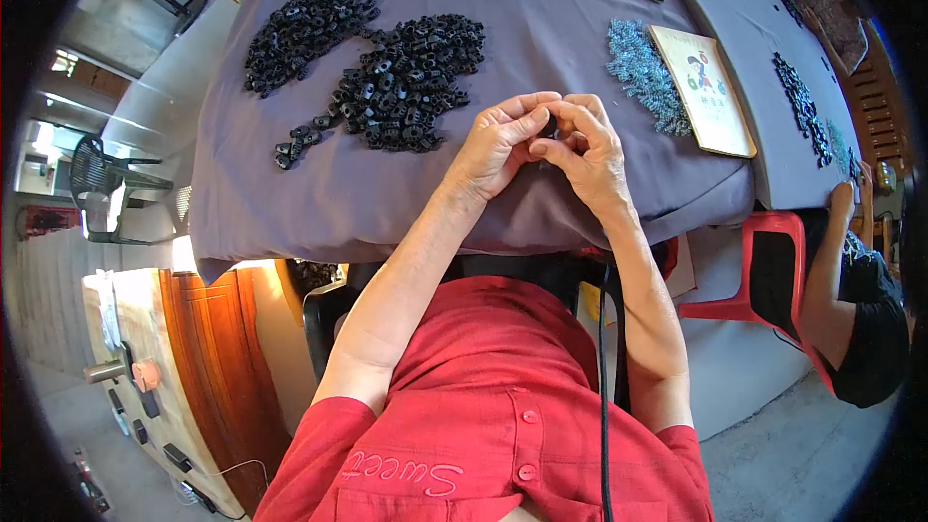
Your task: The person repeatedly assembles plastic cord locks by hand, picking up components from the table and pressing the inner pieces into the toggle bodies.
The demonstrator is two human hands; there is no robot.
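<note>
My left hand and my right hand meet over the front part of the cloth-covered table. Pinched between the fingertips of both is a small black plastic piece, mostly covered by the fingers. Left of the hands lies a large heap of small black plastic pieces with holes in them. Another heap of black pieces spreads out behind it. Over to the right is a pile of tiny bluish, shiny parts, too small to make out singly.
A booklet lies against the bluish pile. The grey-purple tablecloth hangs over the front edge. At right, another person's arm rests near a second table with black pieces. A red chair stands there. A black cord hangs before my shirt.
</note>
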